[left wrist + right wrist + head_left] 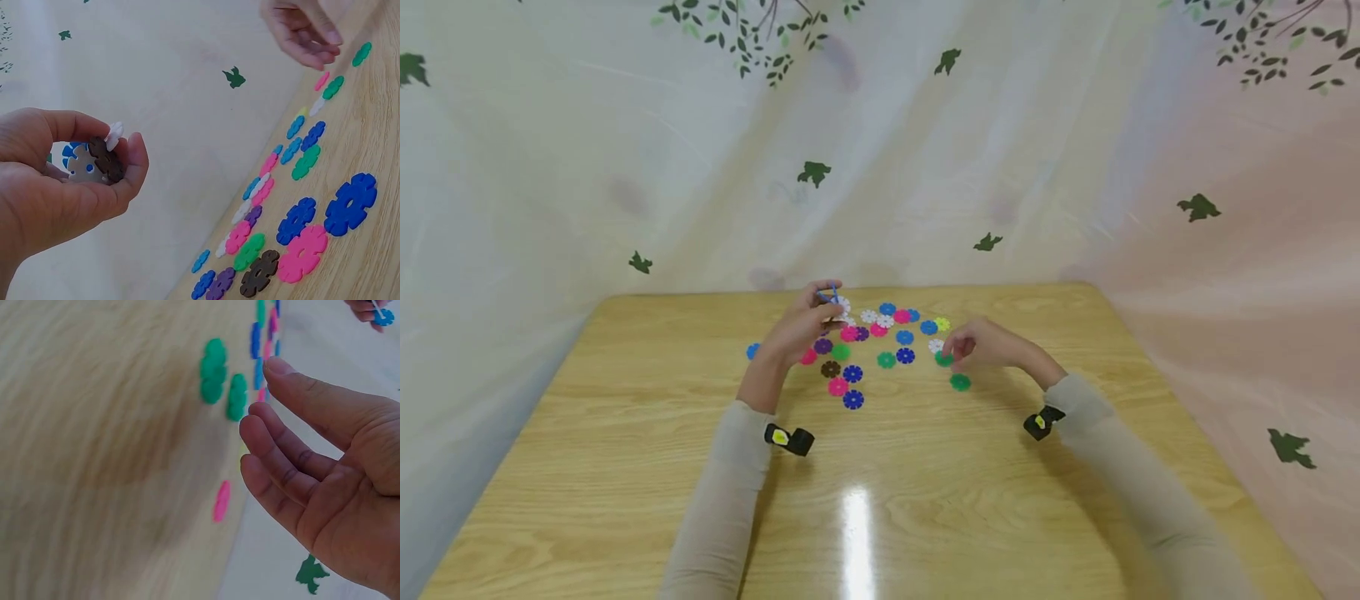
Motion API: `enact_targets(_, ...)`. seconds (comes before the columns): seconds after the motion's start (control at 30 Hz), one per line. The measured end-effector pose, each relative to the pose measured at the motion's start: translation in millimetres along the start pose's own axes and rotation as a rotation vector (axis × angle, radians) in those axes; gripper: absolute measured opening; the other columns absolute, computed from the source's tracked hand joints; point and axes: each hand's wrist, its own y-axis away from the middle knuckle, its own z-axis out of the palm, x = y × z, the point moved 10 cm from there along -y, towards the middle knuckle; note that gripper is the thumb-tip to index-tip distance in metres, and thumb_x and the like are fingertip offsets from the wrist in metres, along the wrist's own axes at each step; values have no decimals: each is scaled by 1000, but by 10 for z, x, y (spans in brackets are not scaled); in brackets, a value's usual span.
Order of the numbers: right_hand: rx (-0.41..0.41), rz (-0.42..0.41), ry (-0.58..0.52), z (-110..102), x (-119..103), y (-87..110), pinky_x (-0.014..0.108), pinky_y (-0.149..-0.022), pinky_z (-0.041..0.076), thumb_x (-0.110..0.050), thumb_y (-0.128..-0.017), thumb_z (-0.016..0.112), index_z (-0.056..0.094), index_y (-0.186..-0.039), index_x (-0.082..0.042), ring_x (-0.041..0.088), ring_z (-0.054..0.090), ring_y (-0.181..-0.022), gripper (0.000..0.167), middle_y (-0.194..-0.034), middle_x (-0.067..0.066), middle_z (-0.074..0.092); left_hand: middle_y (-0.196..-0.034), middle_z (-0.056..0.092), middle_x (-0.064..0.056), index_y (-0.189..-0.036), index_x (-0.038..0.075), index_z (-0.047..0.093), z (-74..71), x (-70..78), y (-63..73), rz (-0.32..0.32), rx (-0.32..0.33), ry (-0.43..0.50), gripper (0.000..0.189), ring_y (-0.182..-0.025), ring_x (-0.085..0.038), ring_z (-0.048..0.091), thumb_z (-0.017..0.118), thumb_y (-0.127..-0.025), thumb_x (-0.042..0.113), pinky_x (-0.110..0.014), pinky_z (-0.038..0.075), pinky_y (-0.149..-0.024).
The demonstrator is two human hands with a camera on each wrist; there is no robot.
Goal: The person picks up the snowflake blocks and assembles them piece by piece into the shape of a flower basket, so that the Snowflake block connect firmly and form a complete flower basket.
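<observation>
Raised over the far part of the table, my left hand (793,329) grips a small cluster of notched plastic snowflake discs. A brown disc (105,160), a small white disc (115,135), a pale disc (82,167) and some blue (70,150) show between its thumb and fingers. How they join is partly hidden by the hand. My right hand (988,343) hovers at the right end of the loose discs, fingers loosely bent and holding nothing. Nearest to it lie two green discs (214,370) and a pink disc (221,501).
Several loose discs, among them a dark blue disc (853,400), a pink disc (838,387) and a yellow disc (942,324), lie scattered across the back of the wooden table (970,500). A pale leaf-patterned curtain (895,167) hangs behind the table's far edge.
</observation>
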Motion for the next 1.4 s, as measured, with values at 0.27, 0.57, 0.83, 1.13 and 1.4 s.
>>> enact_targets(0.27, -20, 23, 15, 88, 195, 119, 23, -71, 49, -2, -85, 80, 73, -102, 1, 15, 55, -80, 19, -86, 9, 65, -103, 36, -1, -149, 4, 32, -1, -12, 3, -7, -66, 69, 46, -94, -13, 47, 45, -105, -1, -27, 51, -94)
enact_targets(0.57, -19, 58, -11, 157, 274, 122, 22, -69, 49, -2, -85, 80, 71, -93, 0, 13, 55, -78, 12, -84, 5, 65, -104, 37, -2, -150, 6, 35, -36, -32, 1, -34, -106, 33, 47, -100, -15, 50, 45, -105, -2, -46, 45, -113)
enact_targets(0.83, -29, 52, -25, 234, 227, 85, 22, -68, 49, 0, -86, 78, 70, -96, -1, 14, 56, -77, 13, -84, 6, 64, -106, 38, -3, -151, 3, 34, -55, 9, 29, -25, -128, 30, 49, -104, -20, 51, 46, -104, -2, -53, 40, -117)
enact_targets(1.13, -30, 95, -36, 284, 249, 114, 24, -69, 50, -5, -83, 82, 70, -94, -2, 15, 56, -77, 17, -84, 5, 65, -105, 42, -4, -148, 1, 38, -62, 13, 60, -36, -128, -6, 44, -101, -22, 54, 47, -105, 1, -35, 55, -97)
enact_targets(1.4, -54, 43, -91, 340, 188, 90, 21, -67, 50, -4, -84, 81, 69, -96, 1, 13, 56, -75, 18, -83, 5, 64, -111, 45, -4, -148, 2, 39, -73, 55, 83, -38, -127, -19, 43, -98, -18, 56, 47, -105, 1, -32, 56, -94)
